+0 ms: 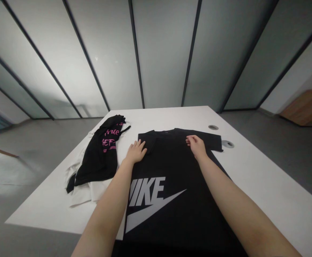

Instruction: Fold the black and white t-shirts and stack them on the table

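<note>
My black cotton-looking T-shirt point(190, 171) lies on the white flat-topped desk point(254, 175), print side up, its dark collar point(167, 132) at the far end and its body running toward me. Going by how it lies, I judge the work to be partway at best. It is spread largely smooth, and its left edge seems turned in: the white block-letter print point(159, 187) runs out there at the N, though I cannot tell how much cloth is tucked away. Near my left grip point(136, 151), a black left sleeve portion point(150, 144) appears laid over the front.

The right side looks untouched by any folding; the short black right sleeve point(214, 140) sticks straight out beside a grey round desk fitting point(228, 144). I see no crosswise fold in the body either, and the lower end is partly lost in the dark below.

My left grip rests with fingers apart at the shirt's left shoulder. My right grip point(196, 145) is curled over the right shoulder area; I cannot tell whether its fingers pinch cloth. Left of the shirt, a black garment with pink lettering point(98, 166) lies loosely on white crumpled fabric point(98, 188).
</note>
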Motion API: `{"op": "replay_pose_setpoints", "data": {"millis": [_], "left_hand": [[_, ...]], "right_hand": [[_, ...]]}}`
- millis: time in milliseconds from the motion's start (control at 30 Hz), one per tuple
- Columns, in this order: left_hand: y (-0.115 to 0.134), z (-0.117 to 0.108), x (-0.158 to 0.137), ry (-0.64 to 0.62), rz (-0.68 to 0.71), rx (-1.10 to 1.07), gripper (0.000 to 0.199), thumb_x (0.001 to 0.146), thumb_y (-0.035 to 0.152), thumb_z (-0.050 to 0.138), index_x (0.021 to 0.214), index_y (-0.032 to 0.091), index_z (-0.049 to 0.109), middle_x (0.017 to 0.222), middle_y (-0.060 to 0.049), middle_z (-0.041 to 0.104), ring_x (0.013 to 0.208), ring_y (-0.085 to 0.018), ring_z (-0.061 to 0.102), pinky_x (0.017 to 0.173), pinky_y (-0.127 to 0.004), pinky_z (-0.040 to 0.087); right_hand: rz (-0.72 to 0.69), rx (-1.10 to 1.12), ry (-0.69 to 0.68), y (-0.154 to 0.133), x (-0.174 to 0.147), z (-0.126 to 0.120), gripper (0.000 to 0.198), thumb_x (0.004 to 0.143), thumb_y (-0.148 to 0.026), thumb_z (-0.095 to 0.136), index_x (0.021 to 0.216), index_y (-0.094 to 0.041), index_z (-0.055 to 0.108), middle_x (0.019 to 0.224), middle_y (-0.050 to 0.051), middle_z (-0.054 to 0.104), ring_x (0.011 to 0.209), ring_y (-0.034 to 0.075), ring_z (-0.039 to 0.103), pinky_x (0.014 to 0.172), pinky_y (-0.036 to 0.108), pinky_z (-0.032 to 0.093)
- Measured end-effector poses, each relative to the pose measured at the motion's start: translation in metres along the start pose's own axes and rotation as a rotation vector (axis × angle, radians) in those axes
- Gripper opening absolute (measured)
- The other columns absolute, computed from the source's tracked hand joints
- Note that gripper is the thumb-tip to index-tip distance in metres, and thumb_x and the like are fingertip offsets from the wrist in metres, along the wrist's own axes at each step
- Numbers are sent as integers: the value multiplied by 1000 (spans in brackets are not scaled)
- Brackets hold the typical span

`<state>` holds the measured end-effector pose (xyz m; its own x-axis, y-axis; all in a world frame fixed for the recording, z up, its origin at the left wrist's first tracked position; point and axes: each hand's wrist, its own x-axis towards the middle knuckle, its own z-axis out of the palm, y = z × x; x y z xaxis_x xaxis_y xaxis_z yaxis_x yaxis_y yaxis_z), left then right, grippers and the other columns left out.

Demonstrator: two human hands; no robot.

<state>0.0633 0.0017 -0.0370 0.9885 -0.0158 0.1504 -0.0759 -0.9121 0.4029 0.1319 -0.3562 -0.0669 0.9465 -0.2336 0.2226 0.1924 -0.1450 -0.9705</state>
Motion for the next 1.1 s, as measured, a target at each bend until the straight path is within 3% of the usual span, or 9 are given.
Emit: {"op": "replay_pose_setpoints", "data": {"millis": [100,233,300,467,633,800,967,1100], "left_hand": [[8,1,-4,-64,-6,155,56,103,38,55,157,23,56,175,-14,38,164,-38,29,130,-64,25],[20,-2,-3,149,6,191,57,107,36,43,161,19,51,177,-13,35,167,-32,23,133,-55,23],[26,0,-3,182,27,204,59,109,38,38,163,17,48,177,-13,33,167,-32,22,134,-53,22],[28,16,-6,-113,65,237,67,108,53,41,167,21,43,176,-14,36,165,-38,25,130,-63,26],[25,19,-7,-122,73,241,68,109,57,38,167,22,42,177,-14,34,166,-37,24,131,-62,24],[25,17,-8,-119,84,250,69,109,57,39,167,20,42,177,-17,33,166,-38,25,130,-62,25],[22,18,-8,-119,88,260,69,109,57,40,167,21,42,177,-18,32,165,-38,25,130,-62,25],[32,12,-6,-106,26,237,69,106,54,48,165,20,45,176,-21,32,165,-43,25,127,-69,26]], "right_hand": [[-7,-56,-36,-1,-1,-2,47,87,-66,64,94,-21,73,89,8,77,88,25,73,78,38,58],[-74,-218,-86,-8,-4,-3,35,93,-51,59,97,-21,76,95,8,80,96,27,74,90,43,58],[-118,-333,-124,-14,-7,-2,30,95,-43,57,99,-22,77,100,8,81,99,27,74,96,44,56],[-237,-647,-388,-29,-15,0,26,99,-29,57,110,-25,80,120,6,80,116,27,71,109,44,51],[-289,-803,-553,-44,-14,2,29,103,-28,58,122,-26,80,133,7,77,127,26,68,118,42,46],[-225,-905,-533,-49,-12,3,39,104,-37,56,136,-24,74,143,13,70,134,33,64,119,48,46],[30,-1133,-393,-28,-14,2,73,100,-57,60,165,-26,48,172,21,40,158,51,35,123,72,29],[21,-1142,-365,-5,-15,3,74,102,-65,50,166,-29,47,176,19,34,161,51,27,125,77,18]]}}
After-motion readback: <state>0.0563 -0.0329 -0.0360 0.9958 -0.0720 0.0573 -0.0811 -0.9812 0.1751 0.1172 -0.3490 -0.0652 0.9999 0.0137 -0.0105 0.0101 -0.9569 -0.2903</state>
